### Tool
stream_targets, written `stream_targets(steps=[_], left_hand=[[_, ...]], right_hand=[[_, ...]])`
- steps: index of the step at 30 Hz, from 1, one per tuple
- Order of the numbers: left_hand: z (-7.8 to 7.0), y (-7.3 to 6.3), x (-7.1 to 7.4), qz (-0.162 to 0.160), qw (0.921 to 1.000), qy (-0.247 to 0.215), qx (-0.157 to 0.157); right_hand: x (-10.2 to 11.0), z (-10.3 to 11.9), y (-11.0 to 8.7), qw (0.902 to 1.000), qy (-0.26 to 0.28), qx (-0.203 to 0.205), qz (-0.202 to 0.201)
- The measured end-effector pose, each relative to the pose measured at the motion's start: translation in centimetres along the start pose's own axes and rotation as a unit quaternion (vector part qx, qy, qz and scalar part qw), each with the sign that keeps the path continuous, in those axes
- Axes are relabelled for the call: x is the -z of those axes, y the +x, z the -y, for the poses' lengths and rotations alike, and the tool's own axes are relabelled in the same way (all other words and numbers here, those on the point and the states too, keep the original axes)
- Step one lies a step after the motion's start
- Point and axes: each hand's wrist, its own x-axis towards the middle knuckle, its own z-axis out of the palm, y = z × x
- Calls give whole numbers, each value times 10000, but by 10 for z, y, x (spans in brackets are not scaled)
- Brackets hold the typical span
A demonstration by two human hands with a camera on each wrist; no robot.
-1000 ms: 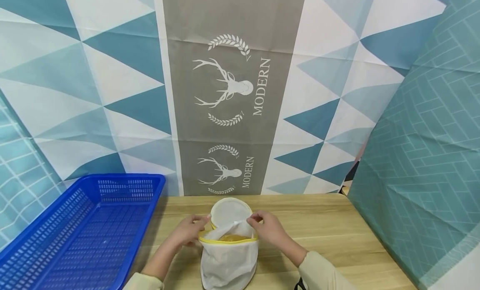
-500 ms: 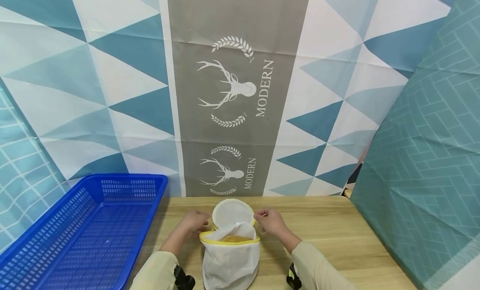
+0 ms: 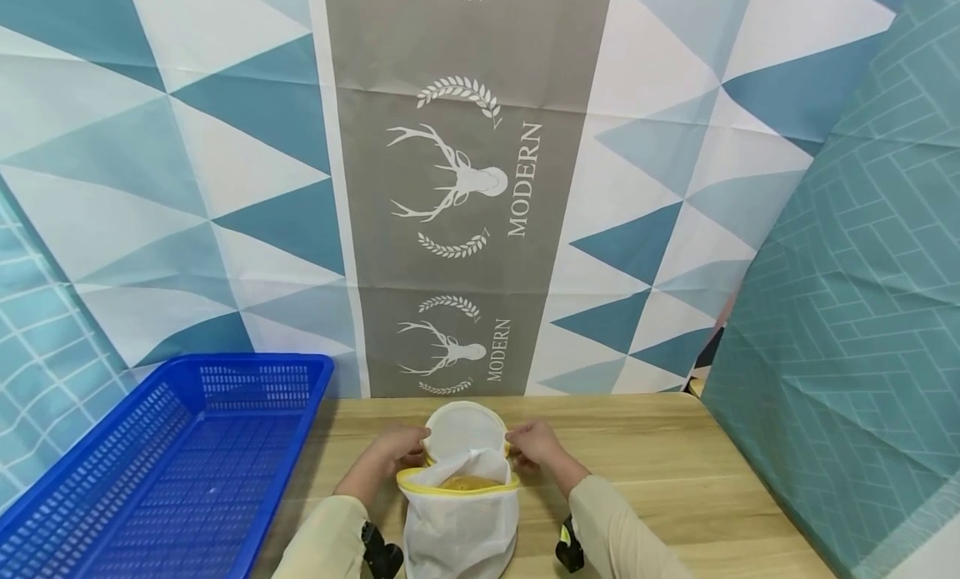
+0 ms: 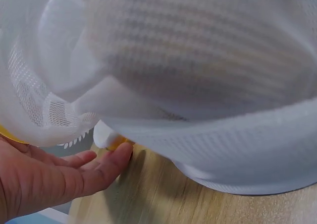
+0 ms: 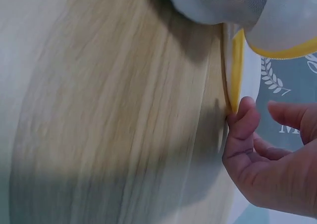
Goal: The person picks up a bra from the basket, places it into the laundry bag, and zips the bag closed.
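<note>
Left of white bag [image 3: 461, 533], blue basket [image 3: 180, 479]

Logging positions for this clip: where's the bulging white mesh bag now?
In the head view, the white mesh bag is at bottom centre on the wooden table, right of the blue basket, in front of the round mesh panel.

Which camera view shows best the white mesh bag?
The head view: the white mesh bag appears almost whole, with its yellow edge and round flap; only the bottom is cut off. The left wrist view shows mesh up close, the right wrist view just parts near the right hand.
</note>
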Motion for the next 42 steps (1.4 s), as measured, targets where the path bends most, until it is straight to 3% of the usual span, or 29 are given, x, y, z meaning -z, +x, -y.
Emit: stream_targets(steps=[9,15,23,42], left_hand=[[3,5,0,384,9960,-807,-84],[1,4,4,659,9942,-821,-224],[-12,2,12,523,9934,-917,-459],[-26,-13,25,306,9944,-584,-825]], right_hand=[[-5,-1,8,9894,1190,-792,272],[-3,-3,13,9796,1715,-993,332],[3,8,13,9802,1862,-674,64],[19,31,2,9890,1376,457,299]])
